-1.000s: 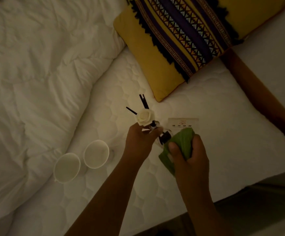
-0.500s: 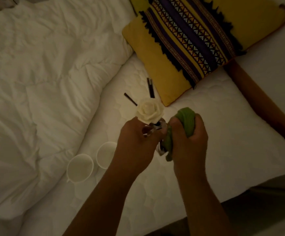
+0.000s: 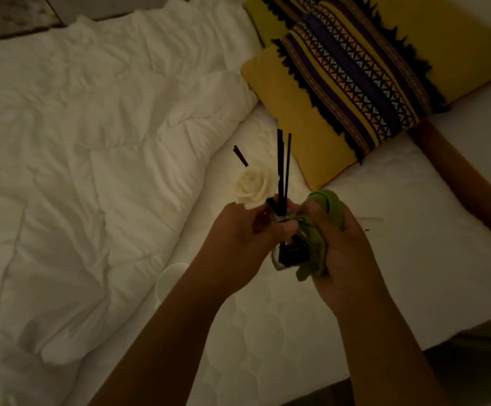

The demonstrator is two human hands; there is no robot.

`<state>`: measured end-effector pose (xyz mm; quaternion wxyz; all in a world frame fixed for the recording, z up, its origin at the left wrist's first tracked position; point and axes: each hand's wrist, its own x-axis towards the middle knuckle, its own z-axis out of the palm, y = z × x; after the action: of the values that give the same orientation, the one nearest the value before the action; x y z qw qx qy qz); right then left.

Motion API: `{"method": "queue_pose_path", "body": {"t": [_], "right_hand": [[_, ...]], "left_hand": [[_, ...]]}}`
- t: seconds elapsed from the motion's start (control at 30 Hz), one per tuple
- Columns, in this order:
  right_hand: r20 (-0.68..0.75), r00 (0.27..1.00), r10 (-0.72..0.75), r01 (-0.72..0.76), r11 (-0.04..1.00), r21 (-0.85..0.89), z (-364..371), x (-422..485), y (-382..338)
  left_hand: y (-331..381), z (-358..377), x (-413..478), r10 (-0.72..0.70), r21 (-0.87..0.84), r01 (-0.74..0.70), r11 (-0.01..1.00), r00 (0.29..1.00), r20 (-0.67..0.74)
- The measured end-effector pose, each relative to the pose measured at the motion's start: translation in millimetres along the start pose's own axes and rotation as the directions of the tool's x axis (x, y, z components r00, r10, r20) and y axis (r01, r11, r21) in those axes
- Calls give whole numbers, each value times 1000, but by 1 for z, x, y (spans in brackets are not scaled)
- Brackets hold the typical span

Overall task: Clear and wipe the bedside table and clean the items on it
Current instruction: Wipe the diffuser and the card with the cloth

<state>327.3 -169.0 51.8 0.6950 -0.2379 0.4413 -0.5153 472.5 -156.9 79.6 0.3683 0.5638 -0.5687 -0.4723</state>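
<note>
Above the bed, my left hand (image 3: 238, 241) grips a small glass reed-diffuser bottle (image 3: 289, 253) with a dark label. Black reed sticks (image 3: 282, 171) and a cream artificial rose (image 3: 253, 187) stand out of its neck. My right hand (image 3: 344, 250) holds a bunched green cloth (image 3: 323, 206) pressed against the bottle's right side. The bottle's lower part is partly hidden by my fingers and the cloth. A white cup (image 3: 169, 278) lies on the mattress, mostly hidden behind my left forearm.
A rumpled white duvet (image 3: 92, 142) covers the left of the bed. A yellow cushion with a purple patterned band (image 3: 355, 68) lies at the back right. The wooden bed frame (image 3: 461, 183) runs along the right. A white card (image 3: 370, 220) peeks out behind my right hand.
The view has shifted and both hands have lifted the diffuser closer to me. The reeds now stand more upright. One cup has gone out of sight and the other is nearly covered by my forearm.
</note>
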Motion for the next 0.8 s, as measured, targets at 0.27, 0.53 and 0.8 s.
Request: {"method": "queue_pose_path", "body": {"t": [0.27, 0.53, 0.8], "right_hand": [[-123, 912, -391, 281, 814, -508, 10, -33, 25], [155, 718, -679, 524, 380, -762, 13, -44, 49], [-16, 791, -611, 461, 614, -640, 3, -47, 40]], "left_hand": [[3, 2, 1, -61, 16, 62, 998, 994, -88], [5, 17, -3, -248, -190, 211, 959, 948, -198], [1, 32, -9, -305, -258, 257, 931, 938, -164]]}}
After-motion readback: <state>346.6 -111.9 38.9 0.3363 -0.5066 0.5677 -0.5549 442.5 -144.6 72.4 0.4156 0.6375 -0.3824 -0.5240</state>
